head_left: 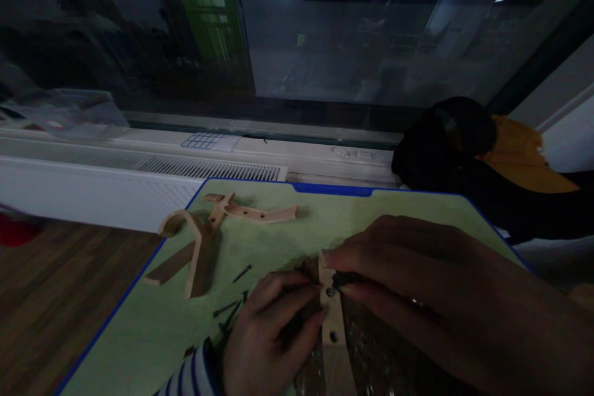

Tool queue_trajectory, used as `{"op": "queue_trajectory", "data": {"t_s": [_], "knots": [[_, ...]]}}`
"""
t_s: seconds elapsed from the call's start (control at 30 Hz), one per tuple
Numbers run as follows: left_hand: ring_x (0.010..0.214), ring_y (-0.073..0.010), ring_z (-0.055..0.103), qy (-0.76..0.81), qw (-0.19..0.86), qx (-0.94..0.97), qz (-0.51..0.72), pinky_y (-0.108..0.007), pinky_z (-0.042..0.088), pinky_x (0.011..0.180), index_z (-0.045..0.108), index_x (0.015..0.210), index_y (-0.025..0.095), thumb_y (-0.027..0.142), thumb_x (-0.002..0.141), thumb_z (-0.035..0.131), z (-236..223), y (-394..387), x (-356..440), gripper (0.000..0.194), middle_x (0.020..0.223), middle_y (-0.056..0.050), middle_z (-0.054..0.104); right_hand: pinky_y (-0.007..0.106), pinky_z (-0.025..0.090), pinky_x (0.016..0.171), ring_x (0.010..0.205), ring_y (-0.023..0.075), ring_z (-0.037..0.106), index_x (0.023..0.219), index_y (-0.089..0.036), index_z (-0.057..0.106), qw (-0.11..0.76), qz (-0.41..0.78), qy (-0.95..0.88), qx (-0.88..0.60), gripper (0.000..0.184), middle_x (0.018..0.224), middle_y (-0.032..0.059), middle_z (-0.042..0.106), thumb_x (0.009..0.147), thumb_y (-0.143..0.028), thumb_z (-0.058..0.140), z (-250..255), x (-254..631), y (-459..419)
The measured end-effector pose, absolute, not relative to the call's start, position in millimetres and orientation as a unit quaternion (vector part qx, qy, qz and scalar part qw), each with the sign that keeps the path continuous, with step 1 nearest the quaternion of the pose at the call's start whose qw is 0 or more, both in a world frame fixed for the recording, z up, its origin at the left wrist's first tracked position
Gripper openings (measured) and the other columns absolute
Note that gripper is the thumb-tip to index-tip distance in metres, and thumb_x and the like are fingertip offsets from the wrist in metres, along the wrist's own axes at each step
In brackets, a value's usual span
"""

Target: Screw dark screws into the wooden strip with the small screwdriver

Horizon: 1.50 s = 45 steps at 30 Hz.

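Observation:
A pale wooden strip (334,315) with two visible holes points away from me, on or just over a glossy brown surface (371,352) that looks plastic-wrapped. My left hand (269,334) is closed against the strip's left edge, fingertips and thumb pressing near the holes. From the right, my right hand (436,291) reaches over, its fingers at the strip's far end. Between its thumb and fingers shows a small dark thing (346,278), too dim to name. Something dark sits in the upper hole. Several dark screws (227,309) lie left of my left hand.
Curved wooden hook pieces (197,247) lie at the left of the green, blue-edged tabletop (273,247). Behind it are a radiator (223,167) and windowsill (306,164). Dark and orange caps (515,151) rest at the right, a clear plastic container (74,111) at the left.

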State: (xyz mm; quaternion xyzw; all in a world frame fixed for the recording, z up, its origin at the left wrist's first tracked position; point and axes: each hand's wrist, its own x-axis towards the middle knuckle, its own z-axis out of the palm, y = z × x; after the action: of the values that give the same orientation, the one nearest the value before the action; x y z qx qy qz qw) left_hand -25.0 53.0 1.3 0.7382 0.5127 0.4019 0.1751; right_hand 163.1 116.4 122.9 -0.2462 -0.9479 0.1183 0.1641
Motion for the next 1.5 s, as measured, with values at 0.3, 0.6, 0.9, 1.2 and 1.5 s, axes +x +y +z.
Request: {"op": "queue_trajectory", "data": {"t_s": [0.3, 0.6, 0.9, 1.2, 1.5], "knots": [[0.089, -0.0170, 0.060, 0.509, 0.164, 0.743, 0.403, -0.030, 0.055, 0.076, 0.065, 0.099, 0.017, 0.013, 0.078, 0.061, 3, 54, -23, 0.022, 0.094, -0.006, 0.061, 0.024, 0.046, 0.073, 0.093, 0.0132, 0.059, 0.115, -0.027, 0.047, 0.135, 0.133, -0.946, -0.263, 0.028, 0.105, -0.0026, 0.062, 0.088, -0.020, 0.046, 124, 160, 115], [0.089, -0.0171, 0.059, 0.504, 0.178, 0.741, 0.405, -0.031, 0.055, 0.075, 0.064, 0.100, 0.019, 0.012, 0.077, 0.061, 2, 54, -24, 0.024, 0.095, -0.005, 0.060, 0.024, 0.045, 0.066, 0.092, 0.0132, 0.059, 0.114, -0.029, 0.045, 0.118, 0.151, -0.945, -0.264, 0.028, 0.106, -0.0030, 0.062, 0.089, -0.016, 0.043, 122, 157, 114], [0.090, -0.0162, 0.059, 0.505, 0.184, 0.739, 0.406, -0.029, 0.055, 0.076, 0.064, 0.101, 0.019, 0.012, 0.077, 0.061, -1, 54, -24, 0.024, 0.096, -0.005, 0.060, 0.027, 0.044, 0.067, 0.082, 0.0129, 0.059, 0.111, -0.027, 0.048, 0.119, 0.114, -0.946, -0.280, 0.024, 0.098, -0.0031, 0.062, 0.089, -0.020, 0.046, 118, 157, 116], [0.088, -0.0157, 0.061, 0.506, 0.175, 0.740, 0.407, -0.027, 0.055, 0.075, 0.065, 0.097, 0.017, 0.011, 0.076, 0.062, 3, 54, -23, 0.022, 0.094, -0.006, 0.061, 0.028, 0.045, 0.065, 0.078, 0.0138, 0.061, 0.109, -0.026, 0.049, 0.117, 0.138, -0.939, -0.292, 0.023, 0.094, -0.0031, 0.064, 0.087, -0.019, 0.048, 120, 154, 115], [0.084, -0.0153, 0.062, 0.509, 0.157, 0.736, 0.418, -0.027, 0.056, 0.073, 0.066, 0.094, 0.019, 0.012, 0.074, 0.062, 5, 54, -23, 0.021, 0.090, -0.004, 0.063, 0.023, 0.047, 0.069, 0.096, 0.0148, 0.060, 0.120, -0.027, 0.046, 0.138, 0.189, -0.941, -0.245, 0.036, 0.111, -0.0002, 0.064, 0.086, -0.016, 0.046, 120, 152, 114]]}}
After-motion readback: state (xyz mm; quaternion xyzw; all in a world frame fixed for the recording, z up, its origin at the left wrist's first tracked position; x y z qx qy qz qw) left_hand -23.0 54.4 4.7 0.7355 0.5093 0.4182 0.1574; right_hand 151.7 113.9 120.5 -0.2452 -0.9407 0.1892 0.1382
